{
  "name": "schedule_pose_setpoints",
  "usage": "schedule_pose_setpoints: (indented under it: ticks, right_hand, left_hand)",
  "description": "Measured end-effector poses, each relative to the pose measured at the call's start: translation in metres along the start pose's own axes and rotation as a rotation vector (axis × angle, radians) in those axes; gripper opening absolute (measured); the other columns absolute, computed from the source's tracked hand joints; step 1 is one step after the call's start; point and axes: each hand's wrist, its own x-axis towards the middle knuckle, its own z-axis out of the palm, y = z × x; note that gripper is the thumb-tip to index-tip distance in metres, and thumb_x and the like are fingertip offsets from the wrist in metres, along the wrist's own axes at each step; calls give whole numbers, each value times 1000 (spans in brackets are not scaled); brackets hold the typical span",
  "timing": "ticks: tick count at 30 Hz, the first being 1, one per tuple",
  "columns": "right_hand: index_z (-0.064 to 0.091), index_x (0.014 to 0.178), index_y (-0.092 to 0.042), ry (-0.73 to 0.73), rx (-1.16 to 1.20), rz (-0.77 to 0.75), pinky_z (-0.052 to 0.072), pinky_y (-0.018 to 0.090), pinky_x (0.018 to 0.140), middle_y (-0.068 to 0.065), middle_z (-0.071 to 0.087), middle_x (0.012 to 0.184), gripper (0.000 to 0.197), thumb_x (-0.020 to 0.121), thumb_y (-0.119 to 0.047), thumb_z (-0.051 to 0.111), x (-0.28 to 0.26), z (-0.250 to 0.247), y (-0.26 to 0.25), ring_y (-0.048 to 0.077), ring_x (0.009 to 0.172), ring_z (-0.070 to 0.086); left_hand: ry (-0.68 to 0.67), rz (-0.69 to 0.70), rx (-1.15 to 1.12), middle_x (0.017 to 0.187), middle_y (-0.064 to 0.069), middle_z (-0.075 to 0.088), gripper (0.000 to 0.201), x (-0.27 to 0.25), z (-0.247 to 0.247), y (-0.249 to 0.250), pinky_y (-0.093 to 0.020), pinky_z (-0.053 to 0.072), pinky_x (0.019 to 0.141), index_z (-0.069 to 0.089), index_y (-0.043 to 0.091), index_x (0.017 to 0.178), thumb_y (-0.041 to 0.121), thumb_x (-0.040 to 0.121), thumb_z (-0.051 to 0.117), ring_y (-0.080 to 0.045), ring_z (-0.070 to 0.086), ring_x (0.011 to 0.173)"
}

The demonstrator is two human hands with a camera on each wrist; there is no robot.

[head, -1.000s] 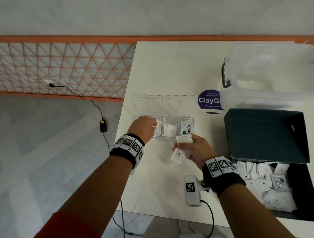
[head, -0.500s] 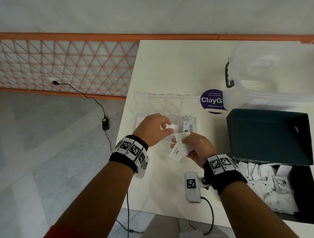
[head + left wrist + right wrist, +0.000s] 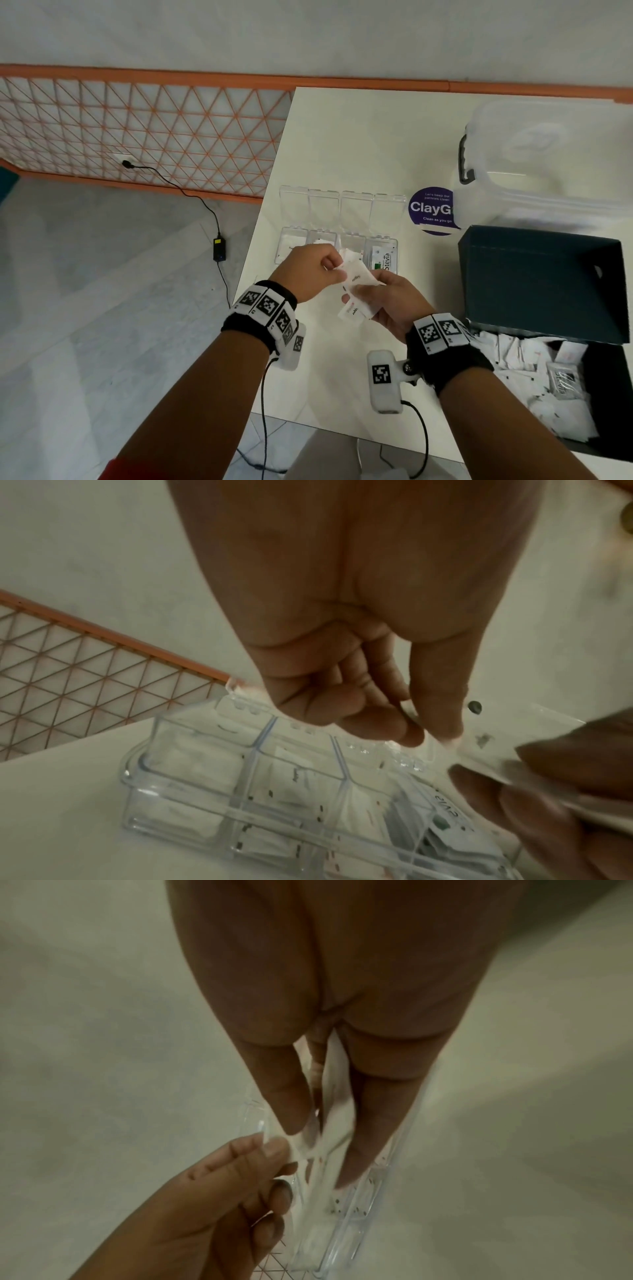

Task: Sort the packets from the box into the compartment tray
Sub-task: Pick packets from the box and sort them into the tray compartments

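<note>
- While the right hand [image 3: 387, 305] holds a small fan of white sugar packets [image 3: 358, 291] between thumb and fingers, the left hand [image 3: 308, 270] pinches the top packet's near corner, its other fingers curled under.
- Those packets hang just in front of the compartment tray [image 3: 337, 251], above its near edge, long axes pointing roughly away from the person toward the tray; I'd say the left hand is the nearer one to the open cells and the one to carry a packet over.
- From the right wrist view the packets show edge-on, squeezed between thumb and forefinger, with the left hand's fingertips [image 3: 274, 1146] closing on one corner.
- That tray is clear plastic with four cells in a row and its hinged lids [image 3: 342, 205] thrown back flat on the worktop [image 3: 359, 137]. White packets lie in the three left cells; the rightmost holds a Stevia packet [image 3: 383, 258] with a green mark.
- Off to the right sits the dark box [image 3: 541, 284], flap standing up, with a heap of loose white packets [image 3: 534, 377] still inside, so my guess is the sorting has far to go.
- Behind the box stands a clear lidded tub [image 3: 548, 164], and a round purple sticker [image 3: 433, 210] lies beside it.
</note>
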Motion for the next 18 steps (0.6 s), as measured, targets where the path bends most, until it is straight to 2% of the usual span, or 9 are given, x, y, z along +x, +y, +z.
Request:
schedule_pose_setpoints:
  ticks: [3, 4, 7, 8, 10, 12, 15, 16, 18]
  right_hand:
    - [65, 106, 0, 58, 5, -18, 55, 39, 74, 16, 72, 89, 19, 88, 6, 64, 2, -1, 1, 26, 74, 71]
    - [65, 105, 0, 59, -9, -17, 53, 39, 73, 15, 71, 89, 18, 88, 6, 64, 1, -1, 1, 26, 73, 71]
    - [68, 96, 0, -1, -88, -2, 51, 37, 69, 14, 71, 82, 13, 86, 8, 66, -1, 1, 0, 24, 68, 71]
    - [69, 93, -1, -22, -105, 3, 51, 37, 68, 14, 71, 80, 13, 85, 8, 67, -2, 2, -1, 24, 68, 71]
    - [68, 89, -3, -26, -101, 8, 54, 34, 65, 14, 72, 77, 15, 83, 11, 67, -2, 4, -2, 24, 68, 72]
    - [67, 88, -4, 3, -38, 5, 58, 29, 61, 13, 73, 75, 20, 82, 14, 66, -1, 3, -3, 24, 67, 73]
    - [66, 98, -1, 11, 24, 10, 59, 28, 61, 14, 74, 82, 21, 83, 14, 65, 0, -3, -4, 23, 68, 72]
    - [66, 100, 0, 12, 37, 15, 59, 28, 62, 15, 74, 83, 22, 83, 14, 65, 0, -4, -3, 23, 69, 72]
    - [65, 101, 0, 17, 51, 27, 60, 29, 63, 15, 74, 85, 23, 83, 14, 64, 1, -6, -1, 24, 71, 72]
  left_hand:
    - [48, 13, 12, 79, 15, 63, 8, -4, -5, -3, -17, 42, 65, 65, 28, 79, 33, 83, 71, 2, 57, 69]
    - [56, 25, -3, 82, 18, 64, 7, -6, -7, -2, -15, 41, 64, 66, 30, 85, 34, 83, 71, 4, 56, 68]
    - [-7, 73, -63, 93, 22, 64, 34, -9, -10, 0, -8, 45, 66, 64, 39, 109, 31, 79, 77, 3, 55, 68]
    - [-30, 88, -42, 90, 26, 64, 34, -9, -10, 2, -6, 43, 66, 66, 39, 108, 29, 78, 78, 3, 54, 67]
    - [-22, 102, 1, 73, 35, 59, 23, -9, -9, 2, -5, 40, 62, 70, 37, 96, 26, 78, 78, 6, 52, 64]
    - [63, 64, -62, 73, 28, 62, 18, -9, -13, -3, -6, 39, 58, 67, 35, 85, 21, 78, 77, 6, 54, 59]
    - [285, -54, -309, 83, 1, 70, 17, -10, -24, -19, -16, 50, 55, 62, 21, 83, 9, 81, 73, -7, 67, 60]
    - [364, -89, -367, 83, -3, 70, 16, -11, -28, -24, -21, 54, 57, 60, 17, 84, 6, 82, 71, -11, 69, 61]
    - [486, -146, -390, 84, -4, 68, 15, -11, -35, -35, -32, 59, 64, 58, 15, 84, 4, 84, 68, -13, 71, 62]
